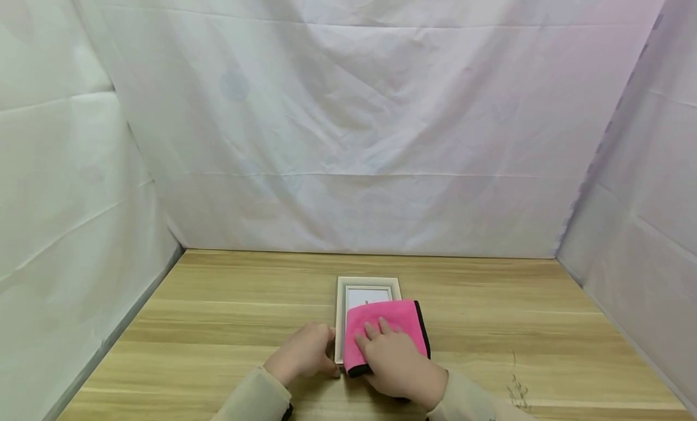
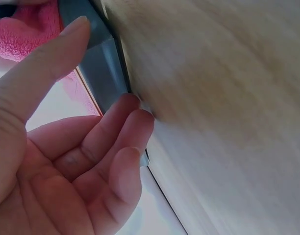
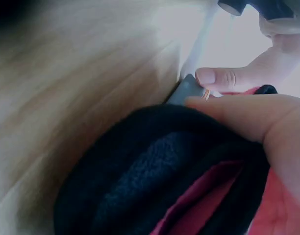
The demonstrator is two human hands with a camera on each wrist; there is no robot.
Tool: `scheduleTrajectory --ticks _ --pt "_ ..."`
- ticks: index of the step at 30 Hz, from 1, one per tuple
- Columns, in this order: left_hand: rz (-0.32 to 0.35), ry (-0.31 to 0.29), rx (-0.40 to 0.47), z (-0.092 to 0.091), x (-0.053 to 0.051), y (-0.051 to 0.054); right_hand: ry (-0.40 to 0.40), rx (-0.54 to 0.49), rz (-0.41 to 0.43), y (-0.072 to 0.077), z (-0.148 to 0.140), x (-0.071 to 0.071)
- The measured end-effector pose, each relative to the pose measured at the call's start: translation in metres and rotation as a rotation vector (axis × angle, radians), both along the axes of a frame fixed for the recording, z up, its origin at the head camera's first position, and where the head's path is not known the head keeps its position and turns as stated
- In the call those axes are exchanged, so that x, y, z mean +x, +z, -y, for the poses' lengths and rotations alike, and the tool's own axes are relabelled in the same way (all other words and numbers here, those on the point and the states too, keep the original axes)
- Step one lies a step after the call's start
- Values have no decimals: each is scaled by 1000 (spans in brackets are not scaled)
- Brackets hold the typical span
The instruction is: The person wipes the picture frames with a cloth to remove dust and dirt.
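Checking the head cam: pale rectangular picture frame [image 1: 341, 312] lies midway between the side edges of a wood-grain desk [image 1: 245, 306], fuzzy pink black-trimmed cloth [image 1: 402, 317] over it, right hand [image 1: 394, 360] pressing down, fingers spread. Left wrist: left hand [image 2: 76, 166] grips the frame's edge, fingers curled. Right wrist: black trim [image 3: 125, 161] bulges softly.

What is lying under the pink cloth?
Partly under the cloth lies a picture frame: its top and left borders show, with part of a white picture. The cloth covers its lower right area, which cannot be seen.
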State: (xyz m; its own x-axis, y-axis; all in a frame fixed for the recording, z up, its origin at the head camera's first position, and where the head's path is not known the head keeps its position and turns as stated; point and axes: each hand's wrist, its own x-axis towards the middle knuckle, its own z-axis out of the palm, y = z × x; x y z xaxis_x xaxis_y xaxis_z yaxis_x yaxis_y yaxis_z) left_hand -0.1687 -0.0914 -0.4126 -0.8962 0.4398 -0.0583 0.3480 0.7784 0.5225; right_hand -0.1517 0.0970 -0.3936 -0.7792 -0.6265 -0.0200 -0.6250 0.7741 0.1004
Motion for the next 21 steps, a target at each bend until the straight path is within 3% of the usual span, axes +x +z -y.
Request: scheduleTrajectory --ticks 10,21 --pt "17 18 -5 0 0 -2 24 -67 9 -5 2 -4" --pt "-16 -2 19 1 0 -2 56 -108 59 -3 8 -4"
